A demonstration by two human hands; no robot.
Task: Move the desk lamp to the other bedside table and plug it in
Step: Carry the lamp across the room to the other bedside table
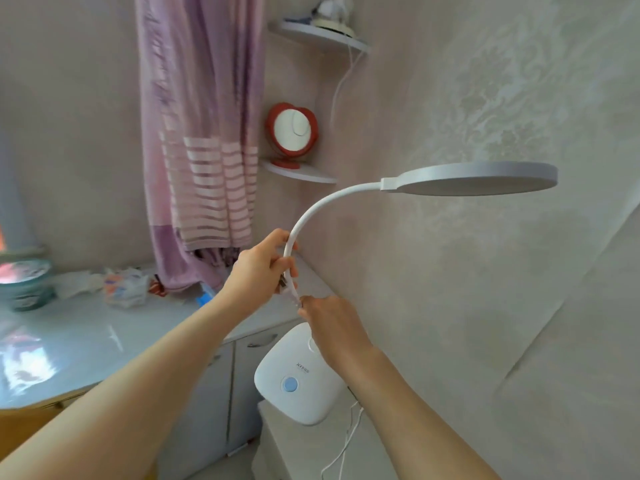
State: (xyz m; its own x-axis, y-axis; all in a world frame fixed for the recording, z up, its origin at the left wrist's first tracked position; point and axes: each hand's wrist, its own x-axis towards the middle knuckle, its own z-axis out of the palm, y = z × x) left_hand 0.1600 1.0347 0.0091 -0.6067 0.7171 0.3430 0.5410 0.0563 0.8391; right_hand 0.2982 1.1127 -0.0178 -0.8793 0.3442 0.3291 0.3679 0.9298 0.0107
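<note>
Grips the desk lamp (313,207) by its bent neck, left hand (258,268) fingers curled round it, right hand (330,323) fingers pinching lower down. Holds the base (298,375) tilted over a low pale cabinet (294,452) beside the counter (86,341). Risks snagging the trailing cord (346,441), letting the base swing and slip.

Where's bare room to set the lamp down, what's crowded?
Glossy countertop: front and middle bare, between the teal bowl at left and its right edge; back strip crowded with crumpled wrappers. Low white table under the lamp base: front bare, cord trailing down its right side. Left hand and right hand grip the lamp neck.
</note>
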